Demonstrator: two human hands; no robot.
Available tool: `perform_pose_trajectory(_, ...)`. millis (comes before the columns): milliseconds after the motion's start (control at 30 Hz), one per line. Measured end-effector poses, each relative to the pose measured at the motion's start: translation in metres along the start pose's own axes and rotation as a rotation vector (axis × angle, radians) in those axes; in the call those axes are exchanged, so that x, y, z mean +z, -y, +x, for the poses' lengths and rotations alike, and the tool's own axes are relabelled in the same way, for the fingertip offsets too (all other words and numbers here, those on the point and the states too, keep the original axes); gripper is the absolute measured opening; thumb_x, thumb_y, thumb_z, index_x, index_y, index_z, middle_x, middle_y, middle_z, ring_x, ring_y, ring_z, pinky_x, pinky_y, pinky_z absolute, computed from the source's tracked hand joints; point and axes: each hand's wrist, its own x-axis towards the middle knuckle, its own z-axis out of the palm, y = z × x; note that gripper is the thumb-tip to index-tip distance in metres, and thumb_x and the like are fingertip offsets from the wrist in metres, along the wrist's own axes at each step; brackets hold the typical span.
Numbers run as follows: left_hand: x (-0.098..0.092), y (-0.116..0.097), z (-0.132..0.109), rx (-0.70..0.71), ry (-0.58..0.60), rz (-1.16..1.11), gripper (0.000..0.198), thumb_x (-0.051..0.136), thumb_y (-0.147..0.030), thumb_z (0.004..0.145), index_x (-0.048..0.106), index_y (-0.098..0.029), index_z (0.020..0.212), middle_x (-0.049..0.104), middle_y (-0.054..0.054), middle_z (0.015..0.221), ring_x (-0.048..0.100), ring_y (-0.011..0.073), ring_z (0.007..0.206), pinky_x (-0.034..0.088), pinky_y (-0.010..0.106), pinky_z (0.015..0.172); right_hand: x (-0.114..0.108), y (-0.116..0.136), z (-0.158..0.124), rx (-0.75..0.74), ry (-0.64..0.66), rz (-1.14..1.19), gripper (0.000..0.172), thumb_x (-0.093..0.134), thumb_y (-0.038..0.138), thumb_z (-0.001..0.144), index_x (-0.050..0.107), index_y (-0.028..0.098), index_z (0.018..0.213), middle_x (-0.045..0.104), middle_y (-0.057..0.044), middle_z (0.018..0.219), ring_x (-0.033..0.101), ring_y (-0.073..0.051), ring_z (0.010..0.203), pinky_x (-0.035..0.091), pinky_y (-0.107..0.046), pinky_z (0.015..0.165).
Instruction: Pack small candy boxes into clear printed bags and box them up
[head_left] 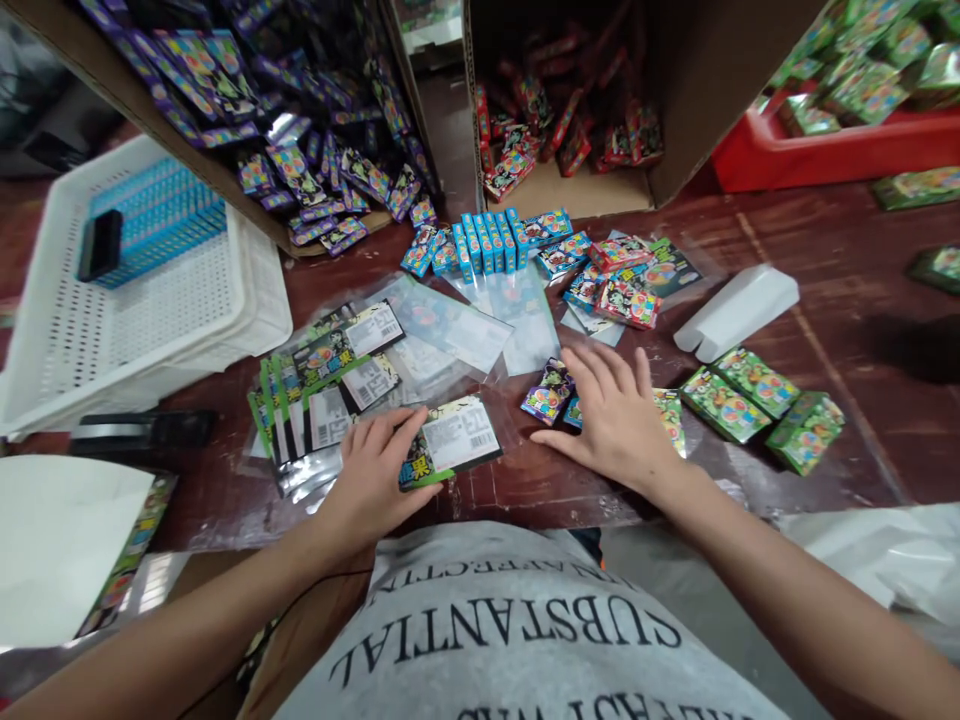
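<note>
- We have two hands here: the left hand (pixel 386 470) lies open on one printed bag (pixel 463 435), thumb apart from its fingers; we cannot tell whether it pinches.
- The right hand (pixel 611 415) is spread open over small boxes; we make out one purple box (pixel 549 392), one blue box (pixel 573 412) and one green box (pixel 671 420), the last two partly covered by it. Whether the palm touches them we cannot tell.
- Right of that hand we count three more green boxes (pixel 726 405), close together.
- Beyond the hands we count about six upright blue boxes (pixel 489 245) in a row, two red boxes (pixel 628 303) and one white paper sleeve (pixel 739 312).
- Bare wood of the table (pixel 847 250) shows between the bag and our right thumb; the front edge runs close by our shirt (pixel 510 630).
- Two cartons (pixel 697 90) and a red tray (pixel 825 155) bound the far side, a white basket (pixel 184 265) the left.
- The tray is cut off at right; the cartons' dim contents and the overlapping bags (pixel 322 400) defy counting.
</note>
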Motion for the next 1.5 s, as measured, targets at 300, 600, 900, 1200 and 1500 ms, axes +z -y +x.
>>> perform_pose_trajectory(300, 0.004, 0.004, 0.004, 0.071, 0.076, -0.115, 0.092, 0.075, -0.041, 0.085, 0.023, -0.029, 0.159, 0.044, 0.014, 0.147, 0.043, 0.0357, 0.133, 0.035, 0.052, 0.112, -0.001, -0.001, 0.004, -0.236, 0.091, 0.184, 0.077, 0.068, 0.048, 0.091, 0.035, 0.021, 0.154, 0.054, -0.016, 0.146, 0.047, -0.038, 0.132, 0.04, -0.058, 0.11)
perform_pose_trajectory(600, 0.006, 0.002, 0.014, 0.196, 0.198, -0.116, 0.088, 0.074, -0.042, 0.085, 0.028, -0.029, 0.158, 0.047, 0.012, 0.148, 0.044, 0.0349, 0.132, 0.035, 0.052, 0.111, -0.001, 0.014, -0.014, -0.337, 0.34, 0.249, 0.084, 0.069, 0.06, 0.087, 0.039, 0.011, 0.149, 0.045, -0.025, 0.153, 0.039, -0.038, 0.145, 0.024, -0.068, 0.12)
perform_pose_trajectory(900, 0.01, -0.003, 0.021, 0.142, 0.176, -0.127, 0.091, 0.077, -0.04, 0.08, 0.031, -0.029, 0.157, 0.048, 0.012, 0.146, 0.045, 0.0357, 0.128, 0.037, 0.053, 0.11, -0.032, -0.019, -0.016, -0.25, 0.341, 0.148, 0.064, 0.07, 0.045, 0.087, 0.049, 0.024, 0.144, 0.066, -0.01, 0.134, 0.05, -0.037, 0.134, -0.01, -0.075, 0.119)
perform_pose_trajectory(1200, 0.013, -0.011, 0.02, 0.088, 0.129, -0.167, 0.092, 0.077, -0.041, 0.081, 0.029, -0.029, 0.158, 0.046, 0.011, 0.145, 0.042, 0.0348, 0.13, 0.034, 0.053, 0.112, -0.021, -0.015, -0.02, -0.066, 0.076, 0.07, 0.066, 0.074, 0.062, 0.081, 0.056, 0.023, 0.132, 0.065, -0.012, 0.124, 0.055, -0.037, 0.121, 0.0, -0.076, 0.119)
perform_pose_trajectory(1500, 0.018, -0.025, 0.024, 0.175, 0.179, -0.157, 0.089, 0.078, -0.042, 0.08, 0.032, -0.028, 0.155, 0.047, 0.011, 0.144, 0.042, 0.0342, 0.13, 0.034, 0.051, 0.11, -0.016, 0.007, -0.026, -0.226, 0.305, 0.26, 0.061, 0.07, 0.055, 0.088, 0.051, 0.024, 0.138, 0.066, -0.01, 0.135, 0.053, -0.031, 0.134, -0.007, -0.068, 0.123)
